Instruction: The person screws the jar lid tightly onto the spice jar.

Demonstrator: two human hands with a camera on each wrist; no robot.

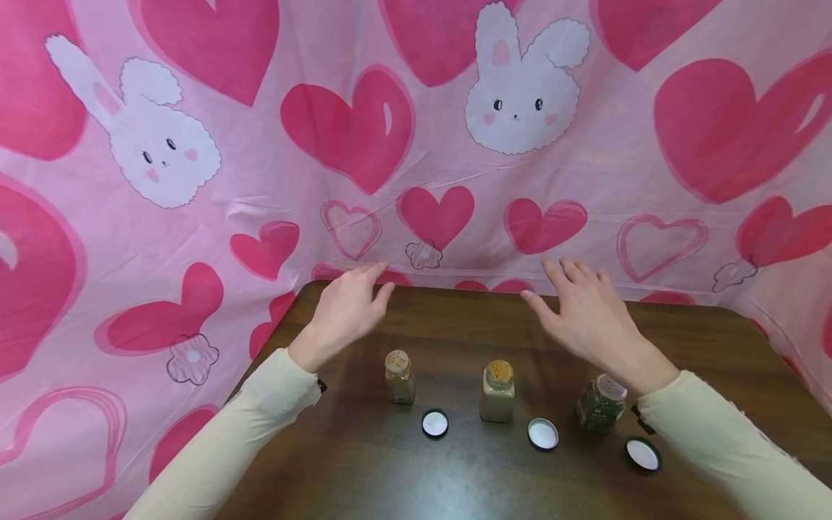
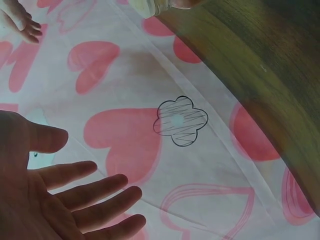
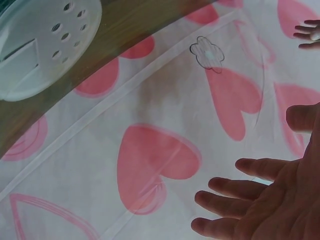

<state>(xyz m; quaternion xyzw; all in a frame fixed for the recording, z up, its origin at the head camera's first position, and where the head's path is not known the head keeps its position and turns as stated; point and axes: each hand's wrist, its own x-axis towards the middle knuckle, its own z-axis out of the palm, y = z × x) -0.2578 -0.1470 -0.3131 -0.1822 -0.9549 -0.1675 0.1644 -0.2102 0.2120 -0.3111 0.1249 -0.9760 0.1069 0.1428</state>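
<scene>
My left hand (image 1: 347, 307) hangs in the air over the far left of the table, fingers spread and nothing in them. Across from it, my right hand (image 1: 585, 310) is raised too, its fingers apart and holding nothing. Below the left hand stands a spice jar (image 1: 400, 378) with a perforated shaker top. A second spice jar (image 1: 497, 393) with a yellow-dusted top stands in the middle. Nearest the right wrist is a jar of green flakes (image 1: 599, 406); its pale shaker top (image 3: 50, 45) looms large in the right wrist view.
Three round lids lie with white insides up in front of the jars: a left lid (image 1: 435, 423), a middle lid (image 1: 542, 434) and a right lid (image 1: 643, 454). The dark wooden table (image 1: 364, 469) ends at a pink heart-print cloth (image 1: 448, 166) behind and beside it.
</scene>
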